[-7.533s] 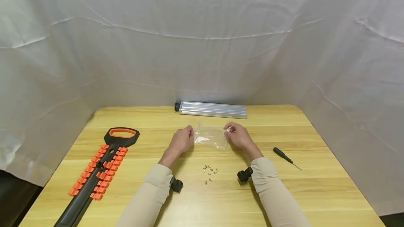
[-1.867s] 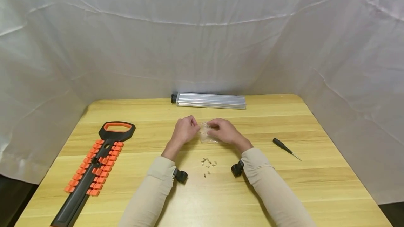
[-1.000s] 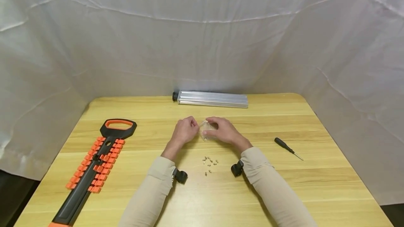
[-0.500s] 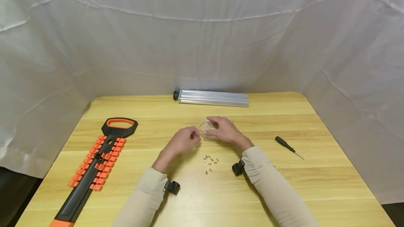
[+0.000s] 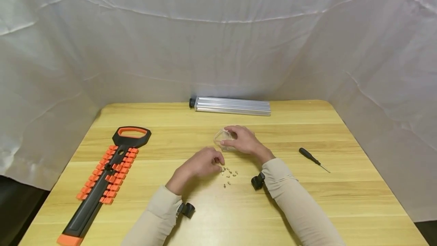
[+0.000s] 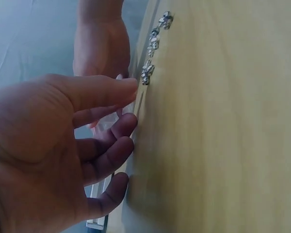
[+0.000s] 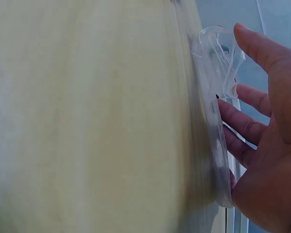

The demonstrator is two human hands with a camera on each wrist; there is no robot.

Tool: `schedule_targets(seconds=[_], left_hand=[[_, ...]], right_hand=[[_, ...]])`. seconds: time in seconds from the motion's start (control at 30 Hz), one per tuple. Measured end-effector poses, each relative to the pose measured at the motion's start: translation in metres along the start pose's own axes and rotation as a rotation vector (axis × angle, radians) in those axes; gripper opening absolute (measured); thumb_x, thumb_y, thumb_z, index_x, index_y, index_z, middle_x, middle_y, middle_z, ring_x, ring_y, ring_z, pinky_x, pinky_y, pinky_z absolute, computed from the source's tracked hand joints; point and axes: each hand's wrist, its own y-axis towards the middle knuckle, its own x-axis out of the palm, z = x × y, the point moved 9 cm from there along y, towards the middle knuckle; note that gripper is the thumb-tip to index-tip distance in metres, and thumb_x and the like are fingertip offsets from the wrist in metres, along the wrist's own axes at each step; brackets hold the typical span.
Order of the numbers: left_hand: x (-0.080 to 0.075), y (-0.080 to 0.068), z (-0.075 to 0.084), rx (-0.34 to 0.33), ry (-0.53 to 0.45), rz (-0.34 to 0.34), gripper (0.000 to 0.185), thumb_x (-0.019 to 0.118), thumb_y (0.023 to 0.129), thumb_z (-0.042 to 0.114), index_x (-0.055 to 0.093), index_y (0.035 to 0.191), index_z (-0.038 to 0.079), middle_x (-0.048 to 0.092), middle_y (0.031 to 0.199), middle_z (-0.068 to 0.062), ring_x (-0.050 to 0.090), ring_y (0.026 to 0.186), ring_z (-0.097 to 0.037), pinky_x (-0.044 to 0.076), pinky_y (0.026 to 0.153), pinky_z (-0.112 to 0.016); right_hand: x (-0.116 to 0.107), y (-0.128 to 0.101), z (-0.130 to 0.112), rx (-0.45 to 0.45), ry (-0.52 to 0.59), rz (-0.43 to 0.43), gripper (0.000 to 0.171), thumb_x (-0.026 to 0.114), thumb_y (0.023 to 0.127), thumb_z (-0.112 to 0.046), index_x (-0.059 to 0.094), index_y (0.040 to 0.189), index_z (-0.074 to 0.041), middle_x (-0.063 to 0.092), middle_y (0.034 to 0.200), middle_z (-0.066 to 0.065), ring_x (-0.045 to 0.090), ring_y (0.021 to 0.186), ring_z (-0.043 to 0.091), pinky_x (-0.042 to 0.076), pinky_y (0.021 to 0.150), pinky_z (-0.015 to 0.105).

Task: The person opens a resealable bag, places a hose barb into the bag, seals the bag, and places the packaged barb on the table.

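A person's left hand (image 5: pixel 201 164), fingers loosely extended and holding nothing, has dropped from the clear plastic bag (image 5: pixel 223 138) to the cluster of small screws (image 5: pixel 229 172) on the wooden table (image 5: pixel 341 185), fingertips at the nearest one. The right hand (image 5: pixel 242 139) stays behind, pinching the bag's mouth open. The move suggests the screws are about to be bagged.

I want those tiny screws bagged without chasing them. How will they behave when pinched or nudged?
The screws look tiny and light, so a nudge from the left hand likely scatters them. Metallic and small, they probably slip from fingertips. On the smooth table they may roll.
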Motion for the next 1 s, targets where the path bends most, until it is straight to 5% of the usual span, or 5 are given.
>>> schedule_targets(seconds=[0.33,0.77,1.0], left_hand=[[0.0053,-0.0052,0.0068,0.007,0.030,-0.004,0.011,0.070,0.086,0.018,0.073,0.094,0.025,0.062,0.093,0.004,0.051,0.089,-0.012,0.041,0.079,-0.033],[0.0048,-0.0061,0.0085,0.003,0.132,0.059,0.007,0.066,0.091,0.025,0.070,0.087,0.026,0.060,0.088,0.011,0.056,0.094,-0.015,0.045,0.084,-0.049],[-0.0007,-0.0087,-0.0001,-0.020,-0.006,0.072,0.010,0.057,0.097,0.024,0.067,0.097,0.021,0.062,0.094,0.011,0.057,0.095,-0.010,0.047,0.092,-0.040]], right_hand=[[-0.0007,-0.0005,0.0016,0.023,0.008,-0.013,0.071,0.067,0.082,-0.059,0.047,0.142,-0.025,0.057,0.135,0.002,0.052,0.119,0.023,0.036,0.105,0.049],[-0.0004,0.0025,0.0018,-0.002,-0.013,-0.005,0.071,0.065,0.083,-0.058,0.047,0.142,-0.023,0.057,0.136,0.004,0.049,0.128,0.027,0.030,0.109,0.055],[0.0008,0.0013,0.0031,0.003,0.007,-0.011,0.070,0.066,0.083,-0.058,0.048,0.141,-0.024,0.057,0.136,0.004,0.050,0.128,0.027,0.029,0.110,0.054]])
